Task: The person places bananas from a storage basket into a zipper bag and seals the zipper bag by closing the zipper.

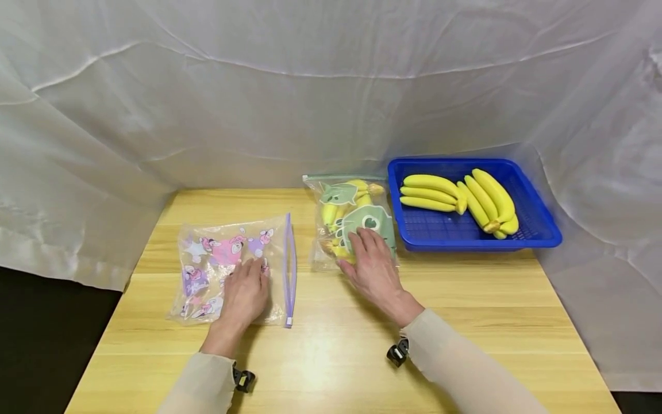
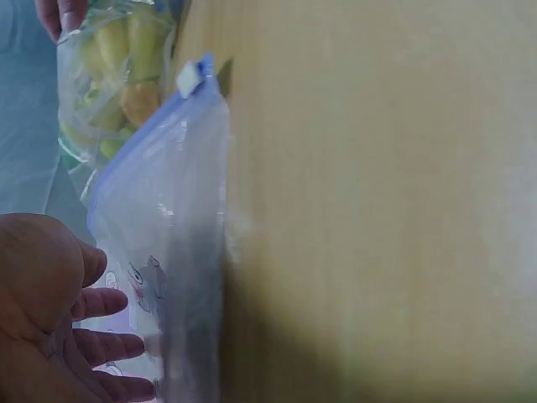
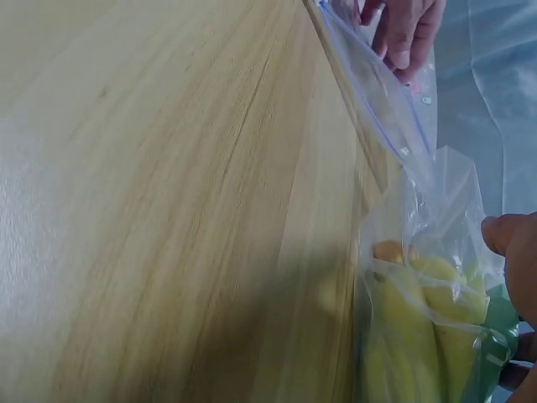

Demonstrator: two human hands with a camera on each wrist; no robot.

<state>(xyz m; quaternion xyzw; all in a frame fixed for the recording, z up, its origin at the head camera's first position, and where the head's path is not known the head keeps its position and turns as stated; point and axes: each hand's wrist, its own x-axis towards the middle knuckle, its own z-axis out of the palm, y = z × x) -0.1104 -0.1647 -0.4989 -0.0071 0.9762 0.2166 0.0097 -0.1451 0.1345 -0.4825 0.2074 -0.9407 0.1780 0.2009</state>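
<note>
My left hand (image 1: 245, 293) rests with extended fingers on a clear zip bag (image 1: 207, 270) that has pink and purple cartoon prints. Its purple zip edge faces right and gapes slightly, with the white slider at the near end; no contents show inside. Over a second zip bag (image 1: 323, 259), printed with green shapes and filled with yellow bananas (image 1: 329, 214), lies my right hand (image 1: 374, 270). Its fingers are spread across the print, and nothing is pinched. In the right wrist view, the bananas (image 3: 403, 327) bulge under the clear plastic beside the thumb.
At the back right stands a blue plastic basket (image 1: 476, 244) holding two bunches of bananas (image 1: 429, 192). Its left side is close beside the filled bag. A grey-white curtain (image 1: 331, 115) hangs behind the wooden table (image 1: 331, 356) and along both sides.
</note>
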